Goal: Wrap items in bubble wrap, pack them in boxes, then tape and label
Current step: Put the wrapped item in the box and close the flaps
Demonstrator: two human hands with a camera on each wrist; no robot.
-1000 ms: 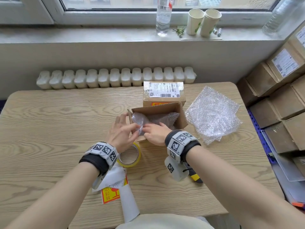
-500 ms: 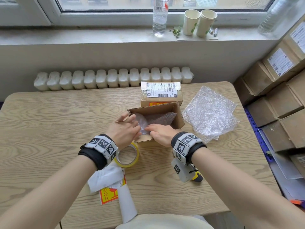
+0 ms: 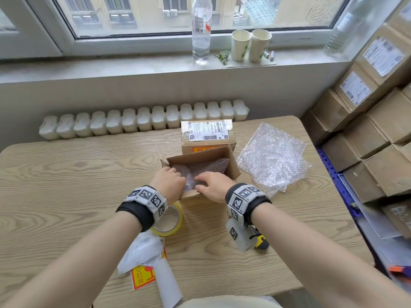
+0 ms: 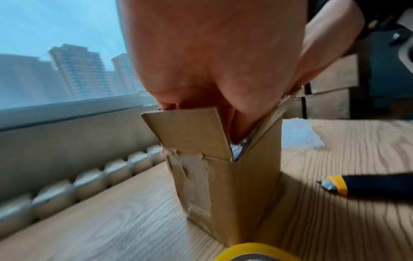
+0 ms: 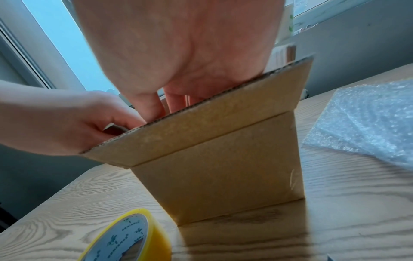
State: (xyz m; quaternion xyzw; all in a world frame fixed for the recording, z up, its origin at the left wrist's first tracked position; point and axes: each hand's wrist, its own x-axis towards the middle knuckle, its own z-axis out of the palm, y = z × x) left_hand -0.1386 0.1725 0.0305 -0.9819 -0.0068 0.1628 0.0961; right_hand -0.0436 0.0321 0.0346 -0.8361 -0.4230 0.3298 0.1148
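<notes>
Head view: we see an open cardboard box (image 3: 231,162) on the wooden table (image 3: 66,174), and inside it lies a bubble-wrapped item (image 3: 200,168). Our left hand (image 3: 170,184) reaches into the box's left end with its fingers curled down onto the wrap; we cannot tell whether it grips it. Our right hand (image 3: 213,185) lies flat over the near edge, fingers fairly straight, pressing on the wrap. Just beyond the hands stands a sealed box with a shipping label (image 3: 208,135), touching the open box's far flap. To the right of the right hand lie loose bubble wrap sheets (image 3: 272,156). Under the left wrist sits a yellow tape roll (image 3: 172,221), nearer us a red fragile sticker (image 3: 142,276), and under the right wrist a utility knife (image 3: 261,244).

Left wrist view: the left hand (image 4: 214,58) dips behind the side flap (image 4: 190,132) into the box (image 4: 223,190), where a glimpse of wrap (image 4: 236,150) shows. The knife (image 4: 368,185) lies off to the right; the tape roll (image 4: 252,252) is at the near edge.

Right wrist view: the right hand (image 5: 185,53) passes over the near flap (image 5: 201,121), fingers going down inside out of sight. The left hand (image 5: 73,123) meets the same flap's left end. Tape roll (image 5: 129,236) below, bubble sheets (image 5: 366,121) to the right.
</notes>
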